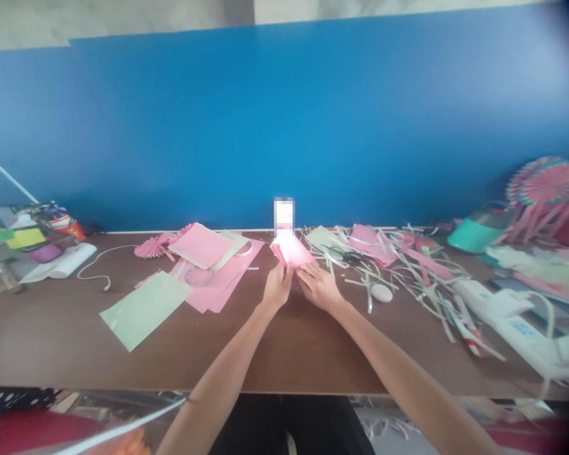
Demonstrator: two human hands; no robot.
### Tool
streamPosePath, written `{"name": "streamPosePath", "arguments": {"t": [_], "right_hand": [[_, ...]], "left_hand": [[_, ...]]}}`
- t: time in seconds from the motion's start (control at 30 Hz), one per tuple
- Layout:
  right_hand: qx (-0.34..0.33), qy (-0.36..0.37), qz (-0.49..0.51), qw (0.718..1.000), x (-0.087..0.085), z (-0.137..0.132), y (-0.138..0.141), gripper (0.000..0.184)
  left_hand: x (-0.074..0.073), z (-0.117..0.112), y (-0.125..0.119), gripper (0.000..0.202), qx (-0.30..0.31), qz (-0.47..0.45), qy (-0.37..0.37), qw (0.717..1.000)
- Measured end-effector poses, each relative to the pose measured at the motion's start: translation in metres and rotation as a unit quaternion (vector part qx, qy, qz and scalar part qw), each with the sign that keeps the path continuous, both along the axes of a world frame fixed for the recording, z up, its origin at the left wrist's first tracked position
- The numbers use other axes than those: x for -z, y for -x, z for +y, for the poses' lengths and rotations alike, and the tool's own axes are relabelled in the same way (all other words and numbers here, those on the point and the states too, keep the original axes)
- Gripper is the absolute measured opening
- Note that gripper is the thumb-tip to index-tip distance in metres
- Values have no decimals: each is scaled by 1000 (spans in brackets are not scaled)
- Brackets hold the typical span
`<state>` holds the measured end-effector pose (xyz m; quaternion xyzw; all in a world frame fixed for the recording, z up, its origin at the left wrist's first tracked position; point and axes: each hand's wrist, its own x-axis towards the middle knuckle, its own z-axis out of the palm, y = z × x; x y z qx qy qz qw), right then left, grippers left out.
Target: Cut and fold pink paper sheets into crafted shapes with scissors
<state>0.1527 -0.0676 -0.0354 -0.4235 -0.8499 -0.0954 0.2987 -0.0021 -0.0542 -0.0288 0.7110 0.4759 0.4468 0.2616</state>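
A pleated pink paper (291, 250) lies on the brown table (284, 347) just in front of me. My left hand (277, 285) pinches its near left edge with closed fingers. My right hand (318, 285) presses on its near right edge, fingers bent onto the folds. Both arms reach forward from the table's front edge. The far part of the paper is washed out by glare.
Loose pink sheets (208, 265) and a pale green sheet (145, 308) lie at left, with a small pink fan (154, 245). Paper strips and scissors (348, 256) clutter the right, plus a glue gun (502, 309), a teal container (478, 229) and finished fans (547, 183). A blue wall stands behind.
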Motion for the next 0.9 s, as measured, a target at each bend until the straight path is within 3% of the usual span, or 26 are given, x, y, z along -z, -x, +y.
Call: {"name": "streamPosePath", "arguments": {"t": [0.2,0.33,0.4,0.53,0.67,0.8,0.9], "right_hand": [[-40,23,-6,999,2,1,4,28],[-21,4,19,1000,5,2,0,29],[7,-9,46,999,6,2,-4,31],[90,-59,102,989,9,4,-11,34],[147,-97,78,981,8,2,-12,37],[121,-64,-2,991,3,0,-11,44],[76,-57,-31,995,2,3,-12,40]], "left_hand": [[4,1,1,34,-4,-6,21,1000],[9,2,2,38,-27,-5,46,999],[8,3,3,36,-43,13,21,999],[4,4,9,38,-41,90,-107,989],[1,7,17,49,-12,136,-170,976],[0,8,19,44,15,157,-185,970],[-1,7,17,38,34,193,-183,963]]}}
